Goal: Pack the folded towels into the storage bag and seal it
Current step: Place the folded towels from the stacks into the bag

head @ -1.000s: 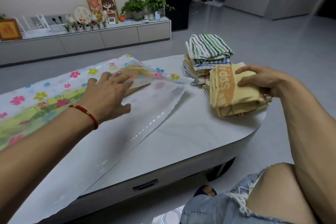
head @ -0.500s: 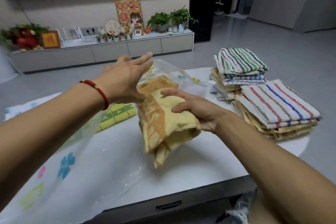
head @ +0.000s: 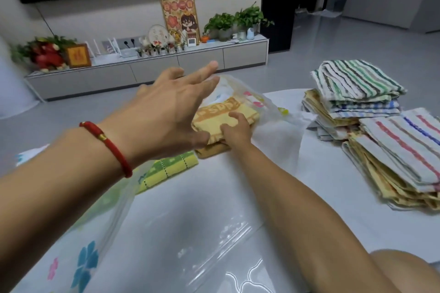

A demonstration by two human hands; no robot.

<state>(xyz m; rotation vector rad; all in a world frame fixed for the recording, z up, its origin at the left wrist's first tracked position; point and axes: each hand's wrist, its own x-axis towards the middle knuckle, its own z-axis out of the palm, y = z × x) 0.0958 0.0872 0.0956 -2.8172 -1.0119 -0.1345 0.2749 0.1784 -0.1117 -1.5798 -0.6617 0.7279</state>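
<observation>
While your right hand (head: 234, 129) pushes the folded yellow towel (head: 223, 112) deep into the clear flower-printed storage bag (head: 240, 93), its fingers (head: 232, 116) curled over the towel's near edge, you are midway through the packing step, as I judge it. Your left hand (head: 171, 112), red bracelet (head: 108, 147) at the wrist, is spread with straight fingers and lifts the bag's upper sheet, gripping nothing. Inside the bag you already have a yellow-green checked towel (head: 169, 169) lying just beside the one going in, which sits atop a brownish one. Next, I think, you should let go of the towel flat, draw the right hand out, and reach for another. Two stacks wait outside the bag on the white table (head: 321, 181): a green-striped pile (head: 354, 88) further off, and a red-and-blue-striped pile (head: 404, 150) nearer. Sealing is not yet due.
</observation>
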